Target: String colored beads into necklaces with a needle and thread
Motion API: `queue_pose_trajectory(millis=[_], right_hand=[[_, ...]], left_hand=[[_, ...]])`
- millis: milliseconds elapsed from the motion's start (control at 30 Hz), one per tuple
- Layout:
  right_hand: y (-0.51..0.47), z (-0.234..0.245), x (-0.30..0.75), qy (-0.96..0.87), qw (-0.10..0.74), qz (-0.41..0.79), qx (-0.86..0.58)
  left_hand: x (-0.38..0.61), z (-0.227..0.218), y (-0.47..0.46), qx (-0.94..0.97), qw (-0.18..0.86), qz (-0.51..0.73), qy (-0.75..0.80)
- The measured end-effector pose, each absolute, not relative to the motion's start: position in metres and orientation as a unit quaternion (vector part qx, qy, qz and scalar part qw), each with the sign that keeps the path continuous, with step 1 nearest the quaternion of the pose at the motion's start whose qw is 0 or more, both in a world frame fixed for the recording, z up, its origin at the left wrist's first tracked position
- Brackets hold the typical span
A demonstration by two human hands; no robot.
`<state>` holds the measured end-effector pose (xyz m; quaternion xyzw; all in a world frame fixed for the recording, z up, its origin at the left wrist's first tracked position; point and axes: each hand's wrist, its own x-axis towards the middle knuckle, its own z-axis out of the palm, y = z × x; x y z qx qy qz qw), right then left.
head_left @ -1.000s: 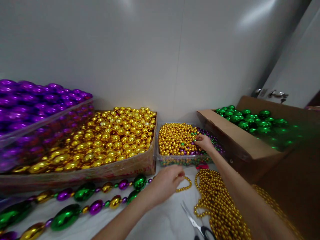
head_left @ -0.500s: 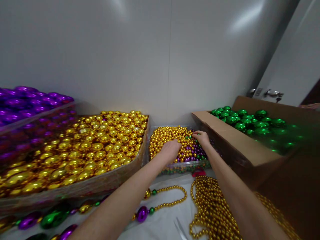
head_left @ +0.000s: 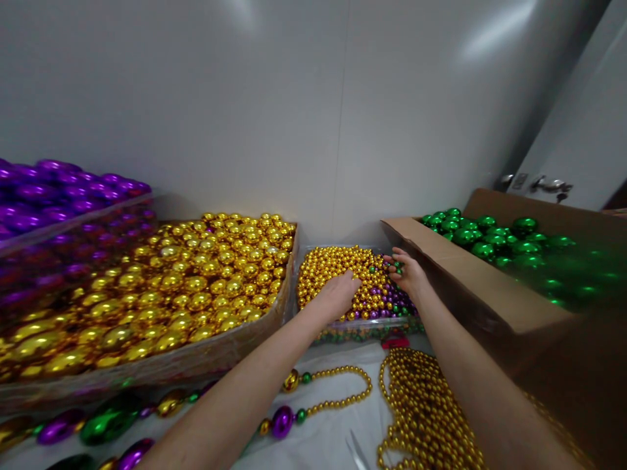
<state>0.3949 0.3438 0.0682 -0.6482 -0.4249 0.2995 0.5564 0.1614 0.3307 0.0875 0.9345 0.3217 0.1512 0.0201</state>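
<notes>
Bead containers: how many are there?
4: clear bin of purple beads, far left; box of gold beads beside it; small clear tub, centre; cardboard box of green beads, right. More may be hidden.

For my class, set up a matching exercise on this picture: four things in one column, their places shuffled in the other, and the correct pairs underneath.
Things
1. left hand
2. right hand
3. large green balls
4. piled gold strands

Places
A. inside the cardboard box
B. in front of the clear tub, on its near side
C. at the gold beads in the clear tub
D. at the tub's right side, by the purple beads

Right pairs
1-C, 2-D, 3-A, 4-B
</notes>
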Motion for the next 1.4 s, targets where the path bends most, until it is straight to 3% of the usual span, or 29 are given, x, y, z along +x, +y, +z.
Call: queue_pose_trajectory(millis=[300,533,633,733,800,1067,1400], right_hand=[[0.365,0.068,0.369,-0.360,0.584,0.395,-0.611],[0.313,0.076,0.362,-0.297,0.644,0.544,-0.449],[0.269,0.072,0.348,-0.259,0.658,0.608,-0.362],[0.223,0.064,0.326,-0.214,0.654,0.663,-0.296],[0.193,0.059,0.309,-0.182,0.645,0.693,-0.265],[0.087,0.028,0.225,-0.052,0.539,0.810,-0.227],[0.025,0.001,0.169,-0.070,0.501,0.803,-0.314]], left_hand=[[0.170,0.079,0.337,0.895,0.130,0.252,0.345],[0.175,0.087,0.330,0.831,0.271,0.326,0.359],[0.166,0.091,0.307,0.740,0.444,0.362,0.353],[0.145,0.081,0.265,0.482,0.723,0.395,0.298],[0.126,0.066,0.230,0.339,0.810,0.385,0.283],[0.040,-0.001,0.098,0.195,0.842,0.327,0.381],[0.001,-0.013,0.032,0.100,0.854,0.356,0.365]])
